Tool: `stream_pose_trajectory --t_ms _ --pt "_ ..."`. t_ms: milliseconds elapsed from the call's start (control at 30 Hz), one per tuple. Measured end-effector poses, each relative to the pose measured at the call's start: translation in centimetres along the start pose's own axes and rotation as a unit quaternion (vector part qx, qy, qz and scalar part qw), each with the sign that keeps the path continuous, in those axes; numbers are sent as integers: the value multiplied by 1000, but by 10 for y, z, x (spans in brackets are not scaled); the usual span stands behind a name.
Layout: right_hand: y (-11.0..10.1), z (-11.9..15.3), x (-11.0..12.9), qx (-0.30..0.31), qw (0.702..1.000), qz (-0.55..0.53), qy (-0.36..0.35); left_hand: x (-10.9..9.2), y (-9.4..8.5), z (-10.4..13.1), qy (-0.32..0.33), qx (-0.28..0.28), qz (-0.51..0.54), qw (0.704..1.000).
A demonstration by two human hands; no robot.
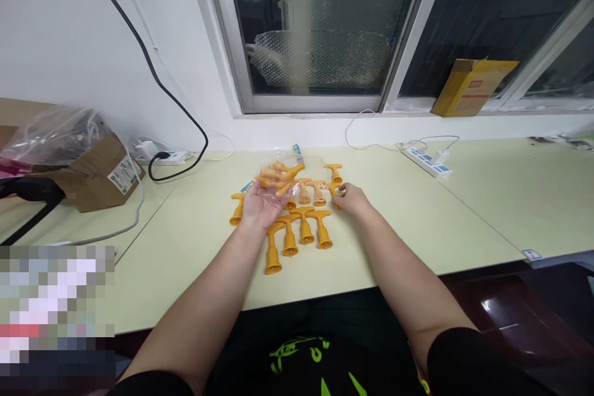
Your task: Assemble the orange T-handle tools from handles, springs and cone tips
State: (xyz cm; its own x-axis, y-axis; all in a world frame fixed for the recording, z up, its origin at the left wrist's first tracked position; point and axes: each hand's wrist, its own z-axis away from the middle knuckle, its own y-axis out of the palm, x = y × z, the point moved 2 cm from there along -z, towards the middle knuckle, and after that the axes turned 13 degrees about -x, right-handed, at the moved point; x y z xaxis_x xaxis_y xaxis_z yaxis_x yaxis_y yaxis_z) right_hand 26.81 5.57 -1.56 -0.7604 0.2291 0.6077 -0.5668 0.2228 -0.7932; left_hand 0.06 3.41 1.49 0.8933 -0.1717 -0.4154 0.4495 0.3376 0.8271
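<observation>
Several orange T-shaped plastic pieces (304, 226) with flared ends lie in a loose group on the pale yellow table (185, 241). My left hand (260, 204) is palm up over them and holds a clear plastic bag (281, 174) with more orange pieces inside. To the right, my right hand (351, 199) rests on the table with its fingers closing on one orange piece (335, 192) at the group's right edge. One more orange piece (333, 172) lies just behind that hand.
A cardboard box (99, 176) with a crumpled plastic bag stands at the left. A black cable (153, 74) hangs down the wall to a white power strip (169, 158). Another power strip (427, 161) lies at the back right. A yellow carton (471, 88) leans on the window sill.
</observation>
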Motion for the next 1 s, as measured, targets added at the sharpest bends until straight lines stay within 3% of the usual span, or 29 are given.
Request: stream_pose_trajectory --t_ms 133,233,300,367,433,500,733,867,1000 --pt "-9 -6 -5 24 994 -96 53 0 -1 -1 7 20 -1 1000" --pt "-20 -7 -4 41 971 -223 81 0 -1 -1 11 41 -5 999" --pt "-26 -5 -1 52 932 -346 97 1 0 -1 16 53 -7 998" --pt "-30 -1 6 80 862 -492 88 1 2 0 26 62 -6 998" --pt "-34 4 12 109 798 -591 46 1 3 1 32 72 -5 997" --pt "-37 9 15 115 766 -633 3 1 4 1 33 80 -9 996" --pt "-38 15 20 49 785 -616 -41 5 0 -2 29 83 -41 995" --pt "-40 24 26 75 772 -629 -58 8 1 -1 33 88 -45 995" --pt "-39 34 34 103 780 -611 -90 9 1 0 38 79 -31 996"
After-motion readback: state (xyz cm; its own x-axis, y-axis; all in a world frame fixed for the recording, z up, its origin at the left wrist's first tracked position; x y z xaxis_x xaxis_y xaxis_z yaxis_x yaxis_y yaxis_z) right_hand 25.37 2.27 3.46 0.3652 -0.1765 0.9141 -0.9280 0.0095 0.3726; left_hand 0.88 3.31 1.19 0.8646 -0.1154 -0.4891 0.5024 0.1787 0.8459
